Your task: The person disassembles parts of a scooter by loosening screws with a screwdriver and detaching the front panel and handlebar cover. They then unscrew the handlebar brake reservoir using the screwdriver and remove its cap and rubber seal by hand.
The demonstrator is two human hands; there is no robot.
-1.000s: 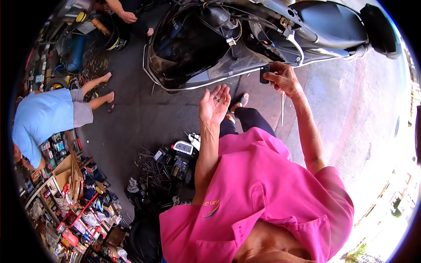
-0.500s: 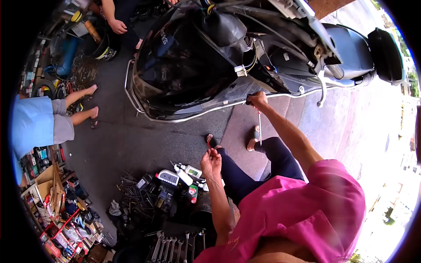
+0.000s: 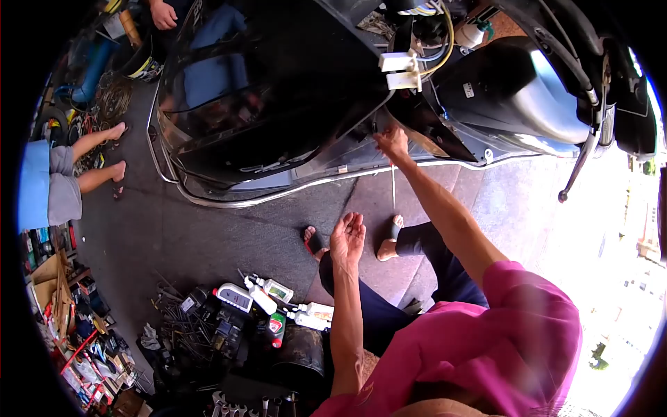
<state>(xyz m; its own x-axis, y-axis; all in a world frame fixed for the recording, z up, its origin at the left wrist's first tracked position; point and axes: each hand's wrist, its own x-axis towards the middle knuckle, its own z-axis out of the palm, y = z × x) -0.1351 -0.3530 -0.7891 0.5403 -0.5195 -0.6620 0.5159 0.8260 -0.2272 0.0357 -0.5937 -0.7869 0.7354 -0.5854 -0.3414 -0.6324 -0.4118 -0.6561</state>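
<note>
My right hand [image 3: 393,144] reaches to the side of a black scooter [image 3: 278,97], near its footboard. Its fingers are closed on what looks like a screwdriver [image 3: 394,187], whose long thin metal shaft sticks out toward me; the handle is mostly hidden in the hand. My left hand [image 3: 348,240] is held palm up above my feet, apart from the scooter, its fingers loosely curled and parted. No object stands out clearly in that palm. White connectors [image 3: 401,71] on yellow and blue wires hang from the scooter's opened front, above my right hand.
Several bottles [image 3: 260,299], loose tools [image 3: 187,320] and wrenches [image 3: 233,406] lie at my left. A person in a blue top [image 3: 33,184] is at the far left, beside cluttered shelves. Another person's hand [image 3: 164,15] shows behind the scooter, near a black bucket [image 3: 142,62].
My view has come closer to the scooter, which looks larger. My right hand has moved inward over the footboard with the screwdriver. My left hand's fingers have spread from a closer curl.
</note>
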